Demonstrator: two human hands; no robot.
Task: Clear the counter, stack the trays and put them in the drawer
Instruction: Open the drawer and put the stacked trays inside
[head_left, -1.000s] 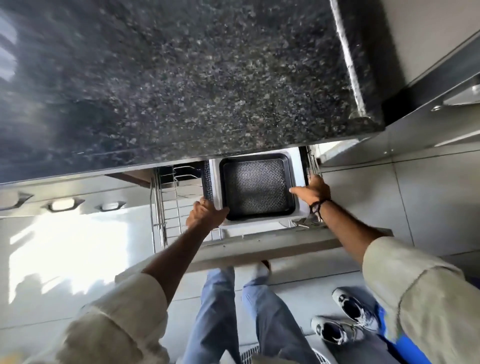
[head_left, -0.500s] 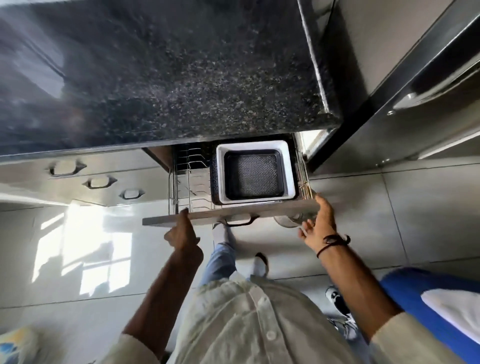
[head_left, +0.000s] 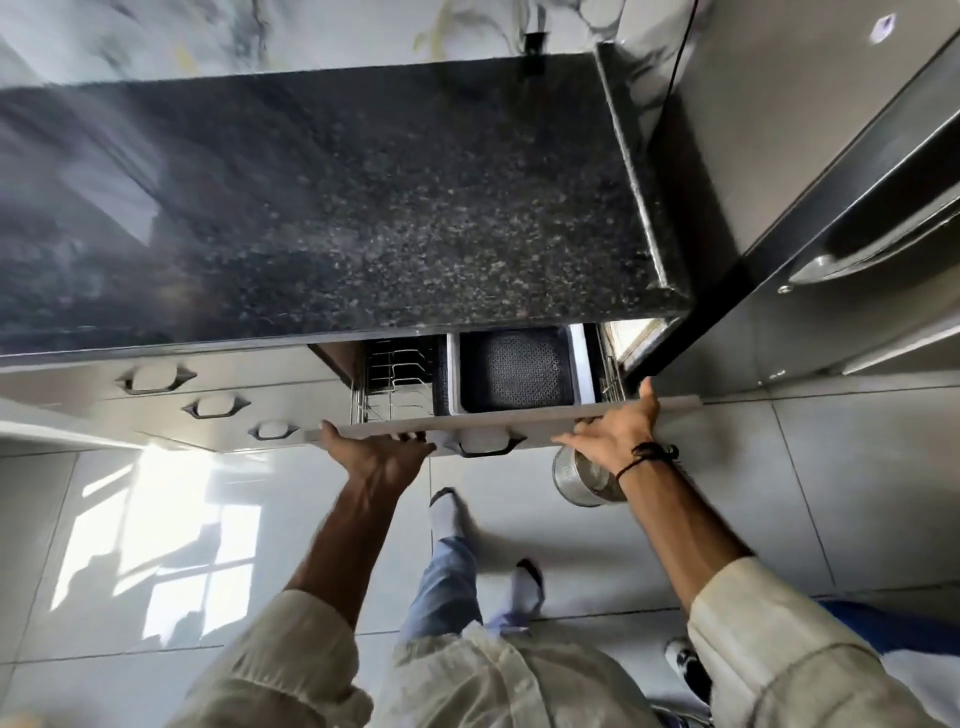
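Across the upper half of the frame, a speckled black granite countertop (head_left: 363, 208), glossy, with a pale reflection at its left. Above it, along the top edge, a marbled white backsplash (head_left: 260, 31) with grey and yellow veining. At right, a stainless-steel refrigerator (head_left: 810, 171) with a curved bar handle (head_left: 872, 249), hard against the counter's end. Under the counter at left, pale grey drawer fronts with dark-framed recessed pulls (head_left: 156, 378). Below, large glossy light-grey floor tiles (head_left: 831, 467) with thin dark joints. At lower left, a bright window-shaped sunlight patch (head_left: 156, 561) on the floor.
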